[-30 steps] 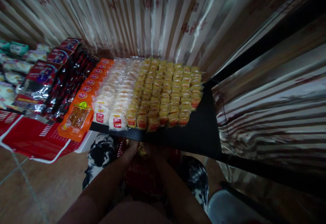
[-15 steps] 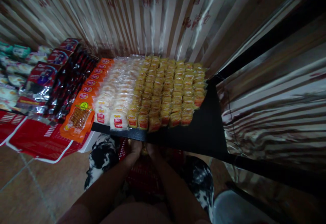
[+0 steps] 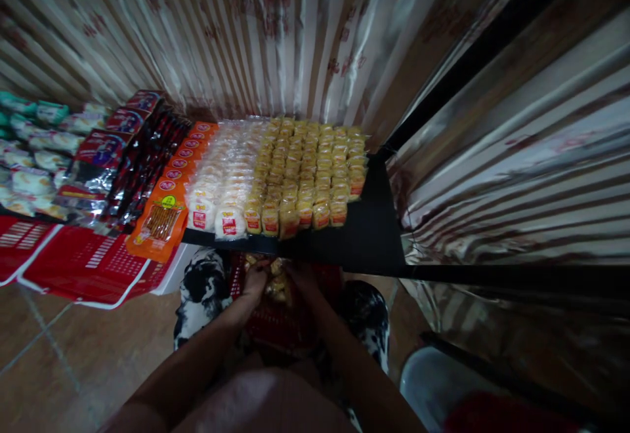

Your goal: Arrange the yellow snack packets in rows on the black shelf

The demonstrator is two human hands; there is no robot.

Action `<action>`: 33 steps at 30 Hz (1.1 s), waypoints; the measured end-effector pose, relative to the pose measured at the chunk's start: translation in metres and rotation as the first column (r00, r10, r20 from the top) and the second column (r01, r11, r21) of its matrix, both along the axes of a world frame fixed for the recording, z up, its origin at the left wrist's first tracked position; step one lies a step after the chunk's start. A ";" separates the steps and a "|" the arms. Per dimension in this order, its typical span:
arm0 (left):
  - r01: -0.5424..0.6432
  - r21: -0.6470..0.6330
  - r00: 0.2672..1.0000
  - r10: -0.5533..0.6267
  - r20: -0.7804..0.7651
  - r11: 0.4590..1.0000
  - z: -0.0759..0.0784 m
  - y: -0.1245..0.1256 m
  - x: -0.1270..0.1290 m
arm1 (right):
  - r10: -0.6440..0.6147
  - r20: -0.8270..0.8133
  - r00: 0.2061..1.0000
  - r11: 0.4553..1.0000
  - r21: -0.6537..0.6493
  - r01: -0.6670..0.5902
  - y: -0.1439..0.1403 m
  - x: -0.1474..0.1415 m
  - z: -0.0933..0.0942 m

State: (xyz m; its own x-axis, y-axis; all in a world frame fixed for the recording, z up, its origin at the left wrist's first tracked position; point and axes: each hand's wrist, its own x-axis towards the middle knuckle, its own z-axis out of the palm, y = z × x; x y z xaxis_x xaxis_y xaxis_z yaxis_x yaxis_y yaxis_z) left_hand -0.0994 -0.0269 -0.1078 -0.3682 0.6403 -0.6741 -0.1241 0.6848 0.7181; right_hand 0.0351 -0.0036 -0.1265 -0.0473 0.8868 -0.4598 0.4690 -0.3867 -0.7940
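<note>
Both my hands are down in a red basket [image 3: 290, 328] on my lap, just below the front edge of a black shelf [image 3: 374, 236]. My left hand [image 3: 254, 282] and my right hand [image 3: 301, 277] close around a cluster of small yellow snack packets [image 3: 275, 282] between them. On the shelf above lie rows of the same yellow packets [image 3: 310, 170], beside rows of white packets [image 3: 226, 180] and a column of orange packets [image 3: 170, 200].
Dark red and silver bags [image 3: 105, 164] and pale packets [image 3: 29, 164] fill the shelf's left part. A red-and-white sheet [image 3: 73, 262] hangs over its front. Striped shiny curtain [image 3: 256, 33] backs the shelf; a black frame bar [image 3: 492, 275] runs right. Tiled floor [image 3: 59, 367] lies left.
My view has shifted, so the shelf sits higher and further left. My hands have drawn slightly back from under the shelf edge, and the yellow packets between them show more.
</note>
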 end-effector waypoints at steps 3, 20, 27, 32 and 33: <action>0.013 0.008 0.991 -0.014 0.131 1.000 0.019 -0.017 -0.001 | -0.013 -0.186 0.982 0.999 -0.037 0.007 -0.014 0.006 0.012; 0.118 0.284 0.945 -0.195 0.263 0.952 0.105 -0.051 0.019 | -0.238 -0.414 0.879 0.971 -0.066 0.231 -0.043 0.033 0.103; 0.264 0.442 0.941 -0.329 0.076 0.857 0.118 -0.056 0.028 | -0.314 -0.528 0.789 0.946 -0.103 0.307 -0.049 0.036 0.132; 0.461 0.538 0.887 -0.350 -0.301 0.705 0.126 -0.060 0.036 | -0.348 -0.531 0.772 0.936 -0.145 0.322 -0.048 0.039 0.140; 0.498 0.539 0.865 -0.342 -0.367 0.679 0.127 -0.060 0.037 | -0.349 -0.525 0.776 0.935 -0.143 0.324 -0.048 0.039 0.140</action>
